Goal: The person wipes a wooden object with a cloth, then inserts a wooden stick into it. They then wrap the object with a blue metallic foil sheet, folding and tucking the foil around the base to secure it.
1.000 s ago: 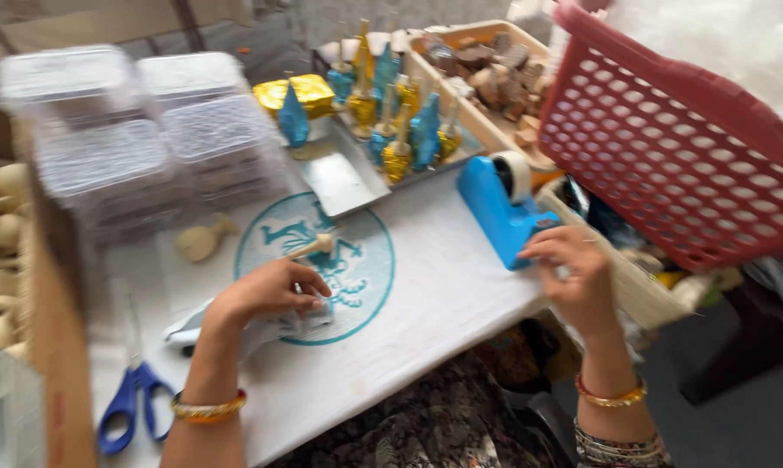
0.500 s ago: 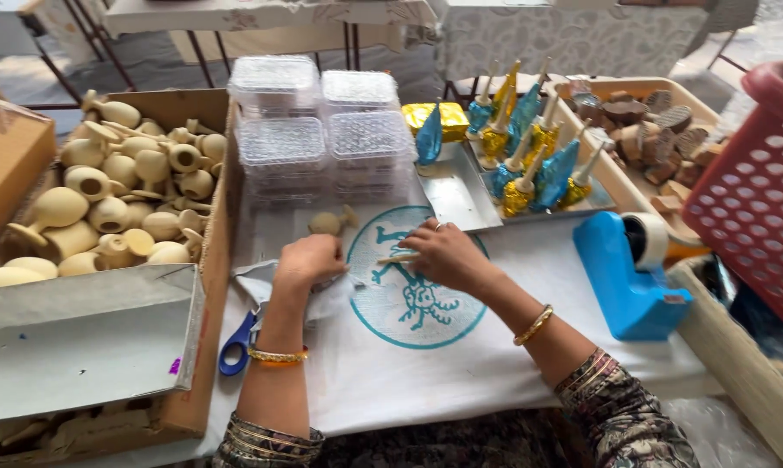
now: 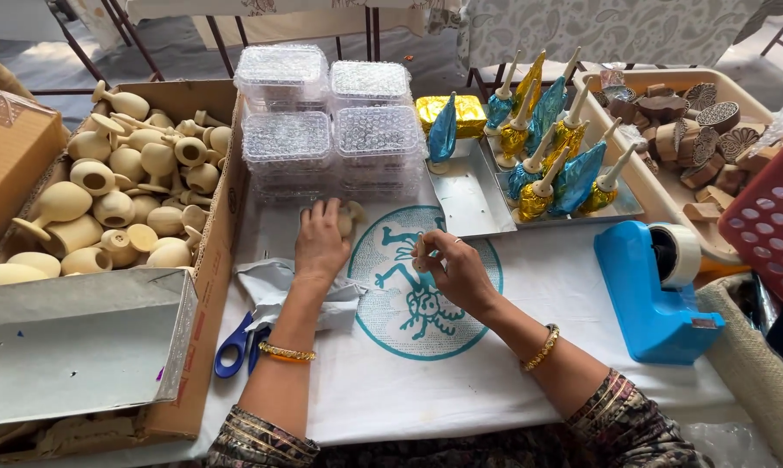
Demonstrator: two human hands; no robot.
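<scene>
Already, several wrapped pieces (image 3: 558, 139), done up in blue and gold foil with pale sticks showing, are stood on the metal tray (image 3: 463, 201) at the far side of the white cloth (image 3: 495, 347). Far more is left: a cardboard box (image 3: 203, 286) on the left is heaped with bare clay pots (image 3: 119, 186), none wrapped. So the work is judged to be early, with only a small share finished.

A small clay piece (image 3: 350, 217) on the cloth, just in front of the stacked clear boxes (image 3: 326, 117), is covered by the left hand (image 3: 320, 244), whose fingers are curled down over it. A thin pale stick (image 3: 419, 251) is pinched between thumb and fingertips of the right hand (image 3: 452, 273), held above the round blue print on the cloth. A crumpled sheet of pale wrap (image 3: 275, 286) lies under the left wrist, with blue-handled scissors (image 3: 236, 347) beside it and a blue tape holder (image 3: 651, 290) well apart to the right.

Compared with half a second ago, the left hand has been moved a little farther towards the clear boxes, and the right has been drawn back towards the print's middle.
</scene>
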